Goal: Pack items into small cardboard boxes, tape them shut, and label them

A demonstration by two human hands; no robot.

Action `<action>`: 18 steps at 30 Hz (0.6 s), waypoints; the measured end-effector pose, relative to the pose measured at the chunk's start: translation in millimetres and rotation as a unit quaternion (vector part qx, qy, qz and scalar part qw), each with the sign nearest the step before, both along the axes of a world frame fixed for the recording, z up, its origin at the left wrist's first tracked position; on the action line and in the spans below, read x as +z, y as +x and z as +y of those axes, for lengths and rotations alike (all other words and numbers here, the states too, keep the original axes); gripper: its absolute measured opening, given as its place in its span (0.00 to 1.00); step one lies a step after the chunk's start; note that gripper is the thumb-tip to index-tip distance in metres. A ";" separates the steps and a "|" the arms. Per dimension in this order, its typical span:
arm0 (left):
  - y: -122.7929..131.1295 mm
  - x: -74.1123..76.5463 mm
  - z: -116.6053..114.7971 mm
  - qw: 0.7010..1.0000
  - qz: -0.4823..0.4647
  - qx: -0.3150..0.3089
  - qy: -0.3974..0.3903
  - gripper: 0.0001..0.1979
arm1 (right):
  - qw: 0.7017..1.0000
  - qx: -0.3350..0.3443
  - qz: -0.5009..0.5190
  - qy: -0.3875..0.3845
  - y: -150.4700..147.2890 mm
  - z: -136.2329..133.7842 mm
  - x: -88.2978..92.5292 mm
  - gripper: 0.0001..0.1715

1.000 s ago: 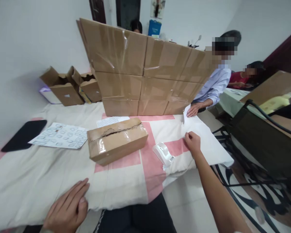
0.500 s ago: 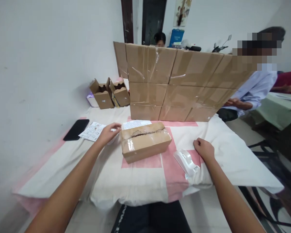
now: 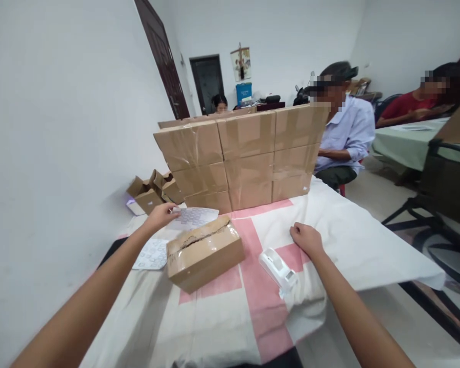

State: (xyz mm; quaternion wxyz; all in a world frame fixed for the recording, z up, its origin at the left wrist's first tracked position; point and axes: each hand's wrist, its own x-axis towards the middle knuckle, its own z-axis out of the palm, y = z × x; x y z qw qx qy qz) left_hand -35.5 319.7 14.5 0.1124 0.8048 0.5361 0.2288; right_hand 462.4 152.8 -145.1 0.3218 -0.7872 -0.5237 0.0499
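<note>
My left hand pinches the left edge of a printed sheet of paper, which lies behind a taped cardboard box. Clear tape shines on the box, and a ragged dark seam runs along its top. Below my left hand is a second printed sheet, partly behind the box's left end. My right hand rests on the cloth in a loose fist, with nothing visible in it. Just left of it sits a white tape dispenser, apart from the fingers.
A wall of taped cardboard boxes stands across the table's back. Left of it are open small cartons. A dark flat object lies by the left wall. A person in a light shirt sits beyond the right edge.
My left hand has taken hold of the rear sheet's edge and drawn it a little up and left. My right hand stays by the dispenser. The camera view has turned to the right.
</note>
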 end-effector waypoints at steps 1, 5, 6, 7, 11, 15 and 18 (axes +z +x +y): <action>2.6 17.0 -9.9 1.000 -0.002 -0.007 0.018 0.20 | 1.000 0.007 0.023 0.014 0.7 -1.1 0.8 0.16; 45.1 69.2 -70.9 0.989 -0.103 -0.066 0.078 0.21 | 0.987 0.057 0.126 0.087 -2.4 -10.3 7.2 0.18; 63.3 75.6 -88.5 0.983 -0.142 -0.087 0.082 0.20 | 0.980 0.072 0.153 0.106 -5.2 -14.0 9.3 0.19; 83.7 78.8 -105.5 0.973 -0.183 -0.110 0.093 0.19 | 0.972 0.086 0.179 0.123 -8.8 -18.4 11.6 0.20; 171.2 59.6 -157.9 0.909 -0.365 -0.159 0.123 0.13 | 0.938 0.146 0.266 0.166 -28.3 -39.9 22.2 0.29; 242.5 3.8 -177.2 0.841 -0.517 -0.158 0.031 0.14 | 0.878 0.166 0.362 0.268 -42.7 -56.5 32.6 0.33; 273.9 -45.4 -172.3 0.810 -0.560 -0.169 -0.033 0.16 | 0.872 0.210 0.340 0.284 -46.7 -58.6 37.5 0.31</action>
